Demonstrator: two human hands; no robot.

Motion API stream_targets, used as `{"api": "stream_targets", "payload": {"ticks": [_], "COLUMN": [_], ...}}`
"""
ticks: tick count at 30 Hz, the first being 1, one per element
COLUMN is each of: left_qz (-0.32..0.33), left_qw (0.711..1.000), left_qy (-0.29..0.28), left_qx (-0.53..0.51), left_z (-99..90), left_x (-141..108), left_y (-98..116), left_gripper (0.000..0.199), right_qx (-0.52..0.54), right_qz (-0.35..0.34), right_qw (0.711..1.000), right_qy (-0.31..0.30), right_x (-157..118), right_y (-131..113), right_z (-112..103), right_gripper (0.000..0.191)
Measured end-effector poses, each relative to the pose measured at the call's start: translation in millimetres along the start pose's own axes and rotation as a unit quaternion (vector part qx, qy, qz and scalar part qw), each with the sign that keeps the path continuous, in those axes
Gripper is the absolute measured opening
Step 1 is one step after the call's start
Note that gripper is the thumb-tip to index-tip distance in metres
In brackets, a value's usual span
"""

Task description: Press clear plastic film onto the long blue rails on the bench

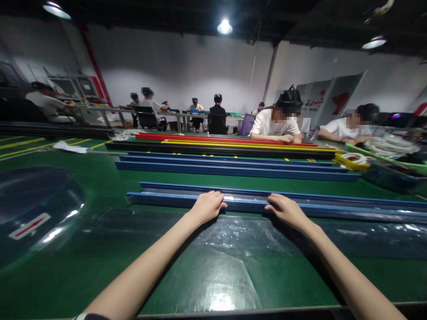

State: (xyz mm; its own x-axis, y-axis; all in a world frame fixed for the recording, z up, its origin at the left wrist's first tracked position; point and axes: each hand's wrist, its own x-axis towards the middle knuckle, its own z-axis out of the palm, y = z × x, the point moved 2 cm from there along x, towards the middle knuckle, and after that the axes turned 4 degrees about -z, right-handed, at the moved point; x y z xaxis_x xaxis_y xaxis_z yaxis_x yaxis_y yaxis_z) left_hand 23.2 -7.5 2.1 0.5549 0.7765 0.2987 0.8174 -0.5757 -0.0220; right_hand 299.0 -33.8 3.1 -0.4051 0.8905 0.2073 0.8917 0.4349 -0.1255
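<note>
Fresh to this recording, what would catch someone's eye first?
Probably the left hand and right hand, centre frame, gripping a long blue channel's near edge. Behind it, a red strip and yellow strip brighten the green table. At far left, a red-and-white label marks a shiny, curved plastic piece.

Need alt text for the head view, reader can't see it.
A person's left hand and right hand curl over the near edge of a long blue channel on a green table. Clear film lies in front; more blue channels, with black, yellow and red strips, lie beyond. People in white tops sit across.
</note>
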Motion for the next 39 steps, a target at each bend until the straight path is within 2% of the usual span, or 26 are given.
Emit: {"api": "stream_targets", "payload": {"ticks": [4, 7, 15, 21, 25, 31, 34, 39], "left_qz": [-0.029, -0.058, -0.157, -0.211, -0.249, -0.265, -0.236, -0.164], "left_qw": [0.999, 0.997, 0.983, 0.972, 0.965, 0.962, 0.971, 0.986], "left_qy": [-0.024, -0.042, -0.088, -0.09, -0.074, -0.031, -0.006, -0.003], "left_qx": [-0.004, 0.0, 0.039, 0.041, 0.03, 0.055, 0.038, -0.037], "left_z": [-7.8, -15.0, -33.5, -34.4, -32.1, -29.3, -26.0, -12.2], "left_x": [-1.3, -5.1, -22.6, -35.4, -43.9, -55.5, -54.1, -30.7], "left_y": [-4.6, -16.3, -64.0, -103.3, -128.5, -147.3, -142.5, -115.2], "left_gripper": [0.023, 0.022, 0.023, 0.028, 0.03, 0.03, 0.026, 0.03], "right_qx": [-0.025, -0.036, -0.043, -0.017, -0.001, -0.01, -0.022, -0.032], "right_qz": [-0.004, -0.011, -0.045, -0.053, -0.047, 0.015, 0.028, 0.041], "right_qw": [1.0, 0.999, 0.998, 0.998, 0.998, 0.999, 0.997, 0.995], "right_qy": [-0.007, -0.018, -0.01, 0.023, 0.031, 0.049, 0.065, 0.082], "right_x": [8.2, 19.7, 58.3, 78.8, 73.9, 50.8, 46.5, 52.9], "right_y": [-11.6, -25.5, -69.8, -95.5, -84.3, -29.1, -14.7, -15.9], "right_z": [-1.1, -2.0, 8.0, 17.4, 16.9, 14.8, 17.2, 20.4], "right_gripper": [0.028, 0.026, 0.028, 0.022, 0.018, 0.02, 0.025, 0.025]}}
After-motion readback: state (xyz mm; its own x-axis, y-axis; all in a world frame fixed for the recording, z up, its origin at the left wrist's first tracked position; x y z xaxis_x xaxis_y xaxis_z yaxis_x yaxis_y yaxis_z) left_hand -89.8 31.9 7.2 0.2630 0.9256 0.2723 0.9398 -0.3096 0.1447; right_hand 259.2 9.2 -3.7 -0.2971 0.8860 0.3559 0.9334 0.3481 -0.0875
